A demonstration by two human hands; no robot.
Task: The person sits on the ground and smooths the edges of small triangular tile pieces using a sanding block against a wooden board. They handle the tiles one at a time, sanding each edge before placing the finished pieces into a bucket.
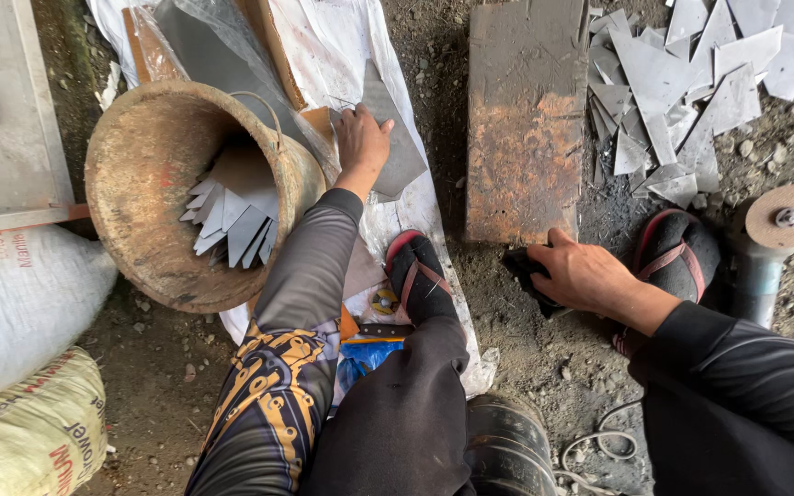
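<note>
A rusty bucket (172,193) is lying on its side on the dirt ground (544,358), holding cut metal pieces (232,225). A heap of grey offcuts (682,92) is sitting at the top right, an angle grinder (769,243) is resting below it, and white sacks (20,294) are lying at the left edge.
</note>
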